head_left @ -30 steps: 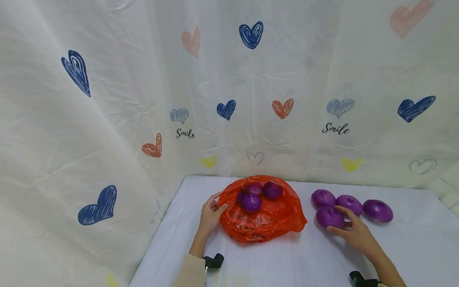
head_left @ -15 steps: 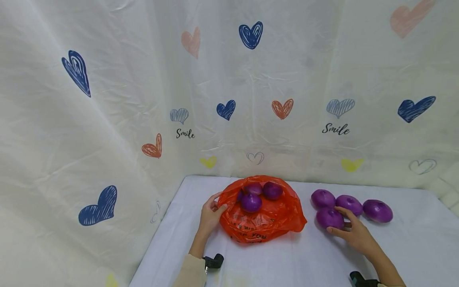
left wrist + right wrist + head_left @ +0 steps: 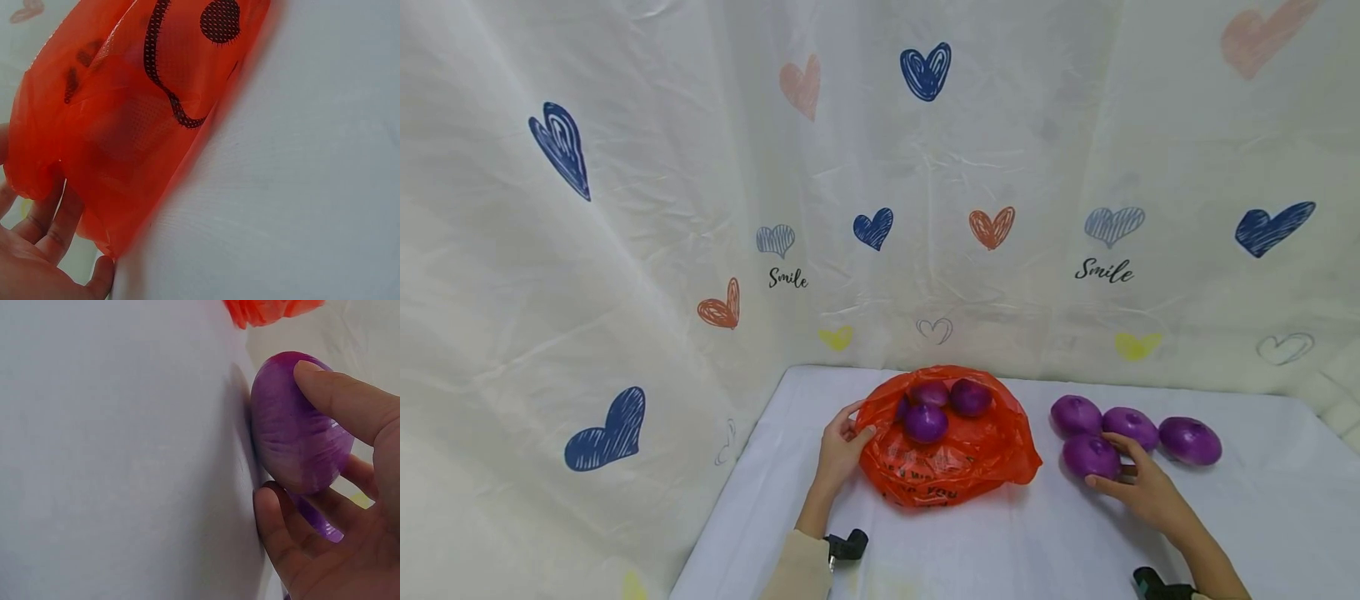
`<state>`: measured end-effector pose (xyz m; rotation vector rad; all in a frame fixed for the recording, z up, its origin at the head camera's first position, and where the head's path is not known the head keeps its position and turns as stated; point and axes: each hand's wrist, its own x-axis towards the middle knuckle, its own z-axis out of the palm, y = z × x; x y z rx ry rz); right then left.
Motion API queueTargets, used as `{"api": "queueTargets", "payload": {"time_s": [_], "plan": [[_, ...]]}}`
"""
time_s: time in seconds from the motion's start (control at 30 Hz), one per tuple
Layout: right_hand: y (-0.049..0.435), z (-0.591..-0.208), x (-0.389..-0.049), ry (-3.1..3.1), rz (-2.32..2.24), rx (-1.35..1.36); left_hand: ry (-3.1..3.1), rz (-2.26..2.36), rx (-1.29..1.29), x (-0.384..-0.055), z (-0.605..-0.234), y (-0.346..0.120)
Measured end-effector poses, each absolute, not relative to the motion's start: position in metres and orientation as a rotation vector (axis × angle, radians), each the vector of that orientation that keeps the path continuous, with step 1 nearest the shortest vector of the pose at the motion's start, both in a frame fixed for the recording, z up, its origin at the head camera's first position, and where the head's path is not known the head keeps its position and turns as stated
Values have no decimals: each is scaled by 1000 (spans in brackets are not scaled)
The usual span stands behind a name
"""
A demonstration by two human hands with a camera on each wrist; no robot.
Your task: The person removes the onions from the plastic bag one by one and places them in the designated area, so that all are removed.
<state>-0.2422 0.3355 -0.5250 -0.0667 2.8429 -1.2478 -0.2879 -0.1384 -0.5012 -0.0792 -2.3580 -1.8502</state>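
Hands (image 3: 838,454) on red bag (image 3: 1000,450) and purple onion (image 3: 1084,457), much as before

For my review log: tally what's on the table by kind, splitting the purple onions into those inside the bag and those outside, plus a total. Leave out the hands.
Red plastic bag: 1
Purple onions inside the bag: 4 visible, one mostly hidden
Purple onions outside the bag: 4
Total visible: 9
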Motion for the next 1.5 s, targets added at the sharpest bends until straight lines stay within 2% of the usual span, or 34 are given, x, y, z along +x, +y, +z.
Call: {"api": "queueTargets", "payload": {"time_s": [0.27, 0.47, 0.77, 1.1, 1.33, 1.5], "plan": [[336, -525, -243, 2844, -1268, -71, -2332, -1867, -66, -308, -532, -142], [336, -520, -241, 2878, -1257, -120, -2309, -1876, -90, -311, -538, -145], [324, -483, -232, 3100, -1300, -239, -2311, -1865, -84, -310, -536, -144], [239, -447, -232, 3116, -1438, -367, -2309, -1866, -75, -311, -536, -144], [178, -456, -254, 2932, -1548, -527, -2302, -1884, -97, -313, -537, -145], [139, -470, -274, 2815, -1549, -536, -2306, -1883, -81, -313, -536, -146]]}}
